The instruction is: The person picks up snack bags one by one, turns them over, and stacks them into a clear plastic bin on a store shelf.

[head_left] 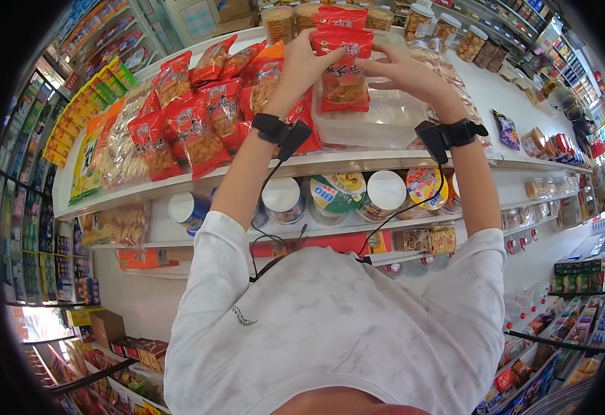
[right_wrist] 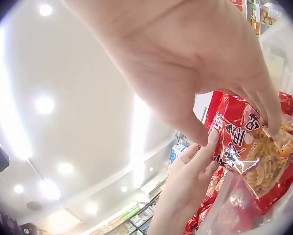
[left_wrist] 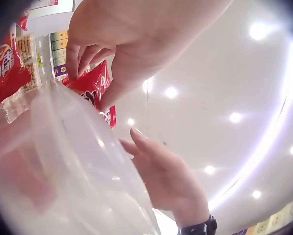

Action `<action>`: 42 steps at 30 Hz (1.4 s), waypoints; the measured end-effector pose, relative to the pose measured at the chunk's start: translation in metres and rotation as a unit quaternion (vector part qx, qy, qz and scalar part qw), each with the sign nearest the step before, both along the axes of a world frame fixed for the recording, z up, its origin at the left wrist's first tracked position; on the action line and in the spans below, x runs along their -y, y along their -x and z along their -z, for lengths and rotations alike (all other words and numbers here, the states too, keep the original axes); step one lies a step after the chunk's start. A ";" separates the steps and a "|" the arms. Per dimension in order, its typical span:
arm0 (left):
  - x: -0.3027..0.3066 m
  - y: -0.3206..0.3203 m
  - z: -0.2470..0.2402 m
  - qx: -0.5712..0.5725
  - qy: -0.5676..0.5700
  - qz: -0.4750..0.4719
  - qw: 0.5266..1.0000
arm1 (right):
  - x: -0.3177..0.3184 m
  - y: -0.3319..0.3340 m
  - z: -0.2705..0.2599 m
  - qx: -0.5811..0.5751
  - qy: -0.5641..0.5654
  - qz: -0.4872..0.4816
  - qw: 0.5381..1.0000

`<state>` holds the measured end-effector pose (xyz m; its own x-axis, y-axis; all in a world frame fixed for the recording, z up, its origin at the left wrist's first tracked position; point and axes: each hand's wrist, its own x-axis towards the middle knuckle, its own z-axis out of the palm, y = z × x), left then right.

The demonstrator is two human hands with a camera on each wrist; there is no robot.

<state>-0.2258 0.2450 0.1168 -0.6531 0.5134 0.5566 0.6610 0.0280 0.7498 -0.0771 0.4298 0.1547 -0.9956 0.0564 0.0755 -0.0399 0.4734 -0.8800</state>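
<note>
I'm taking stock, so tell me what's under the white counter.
White-lidded tubs and a green-topped tub stand beneath the counter; the left forearm and shirt hide whatever lies behind.

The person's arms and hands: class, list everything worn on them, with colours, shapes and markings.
The short sleeves are white with faint grey marbling. Each wrist wears a black strap carrying a dark, angular device, from which a thin black cable runs. The left hand and right hand wear no gloves. No sleeve marking is readable.
</note>
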 end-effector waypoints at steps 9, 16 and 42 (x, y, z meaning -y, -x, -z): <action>0.057 -0.026 0.006 0.010 -0.048 -0.042 0.998 | 0.022 -0.031 -0.004 -0.079 -0.094 0.123 0.985; 0.184 -0.066 0.030 0.046 -0.150 -0.230 0.960 | 0.125 -0.117 -0.003 -0.123 0.065 -0.040 0.989; 0.163 -0.141 0.002 -0.052 -0.053 -0.032 0.997 | 0.162 -0.081 0.022 -0.200 0.117 0.033 0.972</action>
